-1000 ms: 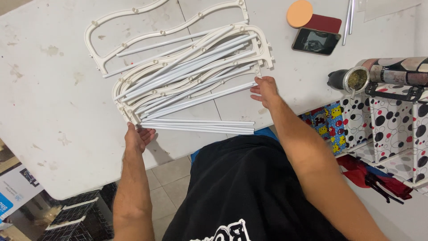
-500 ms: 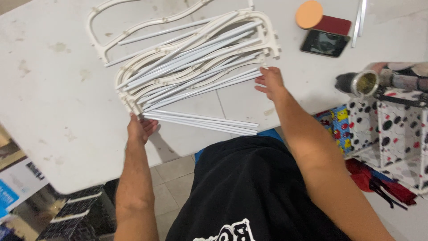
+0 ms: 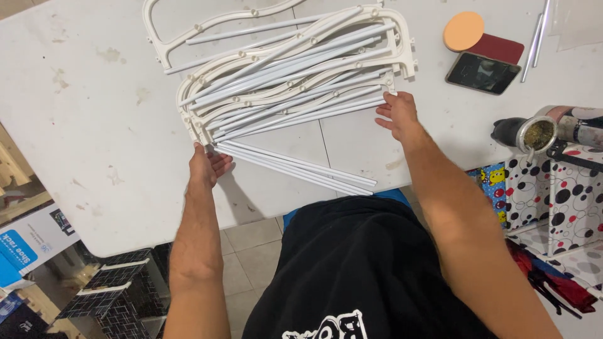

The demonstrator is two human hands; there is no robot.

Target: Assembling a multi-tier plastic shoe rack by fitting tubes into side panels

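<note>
Both hands lay open on the white worktop [image 3: 81,125], gripping nothing. The left hand [image 3: 206,168] touched the near end of the loose white tubes [image 3: 295,166]; the right hand [image 3: 398,115] had slid outward to the rack frame [image 3: 282,75], which had meanwhile shifted slightly, bundle squared between them.
</note>
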